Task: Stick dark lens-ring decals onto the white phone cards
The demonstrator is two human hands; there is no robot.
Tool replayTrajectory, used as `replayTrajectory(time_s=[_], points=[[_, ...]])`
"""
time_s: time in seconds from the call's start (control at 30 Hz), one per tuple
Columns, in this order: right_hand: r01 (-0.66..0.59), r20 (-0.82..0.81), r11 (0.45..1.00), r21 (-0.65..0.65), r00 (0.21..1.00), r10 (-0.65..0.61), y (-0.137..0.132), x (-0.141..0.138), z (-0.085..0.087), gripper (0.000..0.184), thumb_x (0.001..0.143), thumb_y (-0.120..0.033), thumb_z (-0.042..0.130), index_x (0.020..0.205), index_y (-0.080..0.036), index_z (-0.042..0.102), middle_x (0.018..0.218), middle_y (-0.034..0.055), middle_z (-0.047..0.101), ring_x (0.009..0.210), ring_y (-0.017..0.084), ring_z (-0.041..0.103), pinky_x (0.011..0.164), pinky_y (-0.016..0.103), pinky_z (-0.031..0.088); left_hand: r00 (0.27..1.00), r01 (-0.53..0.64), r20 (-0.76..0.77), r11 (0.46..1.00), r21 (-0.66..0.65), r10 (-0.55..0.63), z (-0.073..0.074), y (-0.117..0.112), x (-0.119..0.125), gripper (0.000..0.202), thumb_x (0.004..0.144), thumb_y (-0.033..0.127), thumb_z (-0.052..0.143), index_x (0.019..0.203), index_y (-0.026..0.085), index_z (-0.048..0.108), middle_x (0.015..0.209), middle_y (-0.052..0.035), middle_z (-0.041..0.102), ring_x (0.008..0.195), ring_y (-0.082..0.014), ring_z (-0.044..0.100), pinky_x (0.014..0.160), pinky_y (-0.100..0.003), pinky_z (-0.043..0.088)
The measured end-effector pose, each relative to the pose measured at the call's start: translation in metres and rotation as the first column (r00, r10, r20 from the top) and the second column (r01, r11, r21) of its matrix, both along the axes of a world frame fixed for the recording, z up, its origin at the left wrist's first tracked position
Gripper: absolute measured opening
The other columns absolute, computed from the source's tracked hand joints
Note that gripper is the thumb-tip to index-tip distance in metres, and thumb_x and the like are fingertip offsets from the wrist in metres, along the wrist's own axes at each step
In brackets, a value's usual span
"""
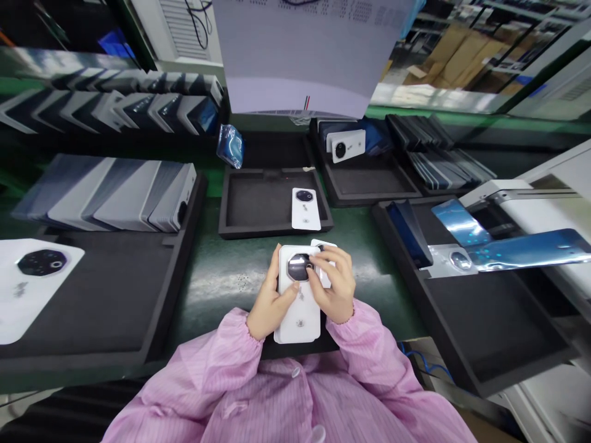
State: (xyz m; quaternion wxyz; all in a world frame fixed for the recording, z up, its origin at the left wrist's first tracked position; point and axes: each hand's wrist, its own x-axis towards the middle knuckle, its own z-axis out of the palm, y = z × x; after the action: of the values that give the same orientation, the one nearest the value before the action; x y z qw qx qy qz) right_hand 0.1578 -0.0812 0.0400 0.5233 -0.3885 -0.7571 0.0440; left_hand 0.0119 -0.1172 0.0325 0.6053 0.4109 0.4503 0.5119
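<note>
A small stack of white phone back panels (pixel 299 314) stands in front of my chest, with a dark round camera area near the top. My left hand (pixel 272 301) grips the stack along its left edge, its thumb lying on the upper face. At the right rim of the camera area, the thumb and fingertips of my right hand (pixel 335 280) come together in a pinch; whatever is between them is too small to make out. Partly covered by that hand, another white panel (pixel 316 244) lies just behind the stack.
A single white panel (pixel 306 212) rests in the black foam tray (pixel 252 231) ahead. Rows of panels (pixel 124 191) fill part of the left tray, with a large panel (pixel 39 295) nearer. Blue film strips (pixel 530 249) lie across the right tray (pixel 498 332). A grey machine housing (pixel 305 61) hangs above.
</note>
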Motion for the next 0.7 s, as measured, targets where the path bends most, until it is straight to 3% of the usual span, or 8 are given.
replayTrajectory(time_s=[0.1, 0.23, 0.3, 0.4, 0.47, 0.57, 0.7], points=[[0.025, -0.038, 0.976, -0.217, 0.999, -0.034, 0.003, 0.004, 0.002, 0.045, 0.084, -0.021, 0.063, 0.128, -0.023, 0.055, 0.128, 0.0129, 0.054, 0.124, 0.029, 0.051, 0.102, 0.053, 0.045, 0.999, 0.04, 0.033, 0.999, -0.035, -0.039, 0.0, -0.001, 0.002, 0.087, 0.085, 0.032, 0.061, 0.153, 0.026, 0.007, 0.151, -0.0106, 0.039, 0.125, -0.0248, 0.054, 0.097, -0.035, 0.05], [-0.019, -0.183, 0.918, -0.397, 0.981, -0.059, 0.036, 0.022, 0.003, 0.03, 0.091, -0.029, 0.052, 0.121, -0.024, 0.059, 0.127, 0.0096, 0.055, 0.12, 0.023, 0.054, 0.097, 0.042, 0.051, 1.0, 0.027, 0.011, 0.999, -0.028, -0.027, -0.003, 0.0, 0.002, 0.087, 0.082, 0.034, 0.065, 0.153, 0.024, 0.016, 0.155, -0.0096, 0.034, 0.136, -0.0256, 0.041, 0.107, -0.034, 0.041], [0.081, -0.109, 0.897, -0.434, 0.984, -0.141, 0.068, 0.03, 0.003, 0.029, 0.092, -0.03, 0.05, 0.118, -0.022, 0.059, 0.126, 0.0098, 0.056, 0.119, 0.022, 0.055, 0.096, 0.039, 0.052, 0.999, -0.014, 0.045, 0.999, -0.031, 0.015, -0.005, 0.005, -0.002, 0.085, 0.082, 0.035, 0.065, 0.152, 0.024, 0.02, 0.154, -0.0102, 0.035, 0.135, -0.0264, 0.044, 0.106, -0.035, 0.042], [0.281, 0.2, 0.802, -0.528, 0.958, -0.204, 0.127, 0.031, 0.006, 0.033, 0.09, -0.021, 0.048, 0.122, -0.015, 0.057, 0.128, 0.0129, 0.055, 0.117, 0.021, 0.056, 0.099, 0.035, 0.049, 0.98, -0.175, 0.096, 0.984, -0.013, 0.176, -0.008, 0.018, -0.017, 0.082, 0.082, 0.035, 0.064, 0.151, 0.026, 0.021, 0.15, -0.0096, 0.042, 0.126, -0.0258, 0.053, 0.099, -0.036, 0.048], [0.334, 0.296, 0.766, -0.549, 0.935, -0.195, 0.166, 0.022, 0.011, 0.034, 0.088, -0.015, 0.051, 0.121, -0.012, 0.058, 0.128, 0.0152, 0.055, 0.118, 0.023, 0.056, 0.103, 0.034, 0.045, 0.935, -0.352, 0.067, 0.935, 0.037, 0.349, -0.008, 0.03, -0.032, 0.08, 0.082, 0.033, 0.063, 0.15, 0.028, 0.022, 0.148, -0.0076, 0.045, 0.124, -0.0236, 0.054, 0.098, -0.034, 0.048], [0.41, 0.388, 0.708, -0.574, 0.898, -0.205, 0.212, 0.004, 0.021, 0.029, 0.089, -0.016, 0.055, 0.117, -0.009, 0.06, 0.125, 0.0179, 0.057, 0.117, 0.026, 0.056, 0.103, 0.038, 0.044, 0.816, -0.577, 0.049, 0.806, 0.135, 0.576, -0.008, 0.047, -0.058, 0.075, 0.083, 0.031, 0.06, 0.149, 0.03, 0.024, 0.144, -0.0064, 0.048, 0.119, -0.0207, 0.058, 0.097, -0.032, 0.048], [0.511, 0.494, 0.604, -0.611, 0.843, -0.214, 0.244, -0.015, 0.025, 0.035, 0.091, -0.033, 0.06, 0.118, -0.012, 0.057, 0.12, 0.0121, 0.059, 0.105, 0.022, 0.06, 0.09, 0.041, 0.052, 0.682, -0.729, 0.087, 0.663, 0.172, 0.727, -0.014, 0.063, -0.083, 0.073, 0.083, 0.029, 0.059, 0.147, 0.031, 0.025, 0.138, -0.0075, 0.053, 0.112, -0.0195, 0.061, 0.094, -0.032, 0.049]])
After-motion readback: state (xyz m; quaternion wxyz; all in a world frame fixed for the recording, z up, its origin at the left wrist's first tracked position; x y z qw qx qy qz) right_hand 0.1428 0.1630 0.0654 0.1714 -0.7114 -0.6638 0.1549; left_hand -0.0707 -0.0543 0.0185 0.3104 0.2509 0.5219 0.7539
